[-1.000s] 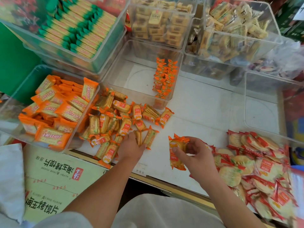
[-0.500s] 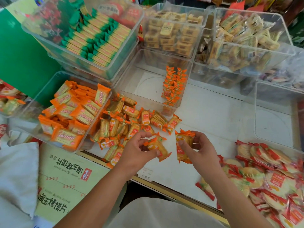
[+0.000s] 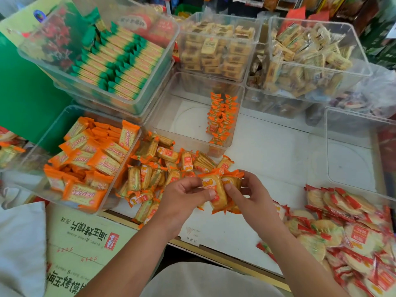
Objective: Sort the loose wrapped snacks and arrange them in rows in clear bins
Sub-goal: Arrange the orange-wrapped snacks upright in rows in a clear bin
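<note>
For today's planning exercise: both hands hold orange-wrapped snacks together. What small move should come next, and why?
Probably carry the stacked snacks into the middle clear bin beside its orange row: left hand and right hand pinch them together, and bare floor lies beside that row.

You are in a shop, at its loose-snack display. The clear bins (image 3: 184, 125) stacked in tiers across the white bench (image 3: 270, 159) each hold a single kind in bulk: green-ended bars (image 3: 126, 61), pale yellow packs (image 3: 211, 50). A printed carton (image 3: 81, 236) sits beside you, a small label (image 3: 190, 240) is stuck on the bench's front edge, and packaged goods (image 3: 342, 7) crowd the back.
</note>
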`<state>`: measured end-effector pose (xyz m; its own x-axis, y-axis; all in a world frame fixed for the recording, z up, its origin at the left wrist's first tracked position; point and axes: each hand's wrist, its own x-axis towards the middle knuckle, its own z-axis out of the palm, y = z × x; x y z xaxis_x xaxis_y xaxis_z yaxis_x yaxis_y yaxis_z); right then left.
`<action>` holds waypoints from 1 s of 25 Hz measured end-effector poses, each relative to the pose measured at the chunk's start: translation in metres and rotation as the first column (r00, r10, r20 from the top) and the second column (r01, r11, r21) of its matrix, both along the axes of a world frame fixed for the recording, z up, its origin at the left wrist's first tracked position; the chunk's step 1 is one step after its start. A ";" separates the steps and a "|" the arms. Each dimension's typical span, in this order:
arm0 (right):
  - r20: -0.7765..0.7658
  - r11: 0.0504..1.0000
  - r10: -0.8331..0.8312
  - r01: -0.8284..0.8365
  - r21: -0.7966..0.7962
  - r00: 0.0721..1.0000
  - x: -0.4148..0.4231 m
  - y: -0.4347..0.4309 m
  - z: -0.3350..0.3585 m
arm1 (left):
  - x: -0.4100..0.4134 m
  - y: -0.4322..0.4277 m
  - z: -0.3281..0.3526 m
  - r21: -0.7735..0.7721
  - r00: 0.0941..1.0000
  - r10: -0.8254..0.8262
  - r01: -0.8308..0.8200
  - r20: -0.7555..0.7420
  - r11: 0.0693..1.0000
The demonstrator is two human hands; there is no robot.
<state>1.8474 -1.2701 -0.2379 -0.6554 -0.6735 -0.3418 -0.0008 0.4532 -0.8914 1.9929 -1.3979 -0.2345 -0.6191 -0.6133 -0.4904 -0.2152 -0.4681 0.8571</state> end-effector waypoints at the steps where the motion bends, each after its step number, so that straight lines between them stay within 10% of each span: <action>1: 0.009 1.000 0.004 -0.003 -0.019 1.000 0.001 -0.004 0.002 | -0.001 -0.001 0.001 -0.011 0.999 -0.047 0.047 -0.005 0.999; 7: 0.030 0.995 -0.041 0.044 -0.093 0.999 0.021 -0.049 0.008 | -0.019 -0.009 0.024 -0.240 0.959 -0.281 0.263 -0.042 0.934; 14: -0.160 0.984 -0.015 -0.014 -0.179 0.987 0.011 -0.096 0.007 | -0.044 -0.053 0.032 -0.112 0.889 -0.444 0.433 -0.113 0.894; 19: 0.253 0.960 0.123 -0.051 -0.274 0.960 -0.041 -0.130 0.020 | -0.066 -0.114 0.012 -0.128 0.976 -0.208 0.199 -0.060 0.972; 25: 0.048 0.842 0.522 -0.523 0.130 0.852 -0.146 -0.194 0.023 | -0.099 -0.192 -0.015 -0.284 0.942 -0.323 0.336 0.092 0.898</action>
<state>1.7018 -1.4636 -0.2148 -0.2150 -0.8627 -0.4578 -0.2626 0.5025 -0.8237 1.8943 -1.5903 -0.2494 -0.7935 -0.4973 -0.3508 -0.3519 -0.0953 0.9312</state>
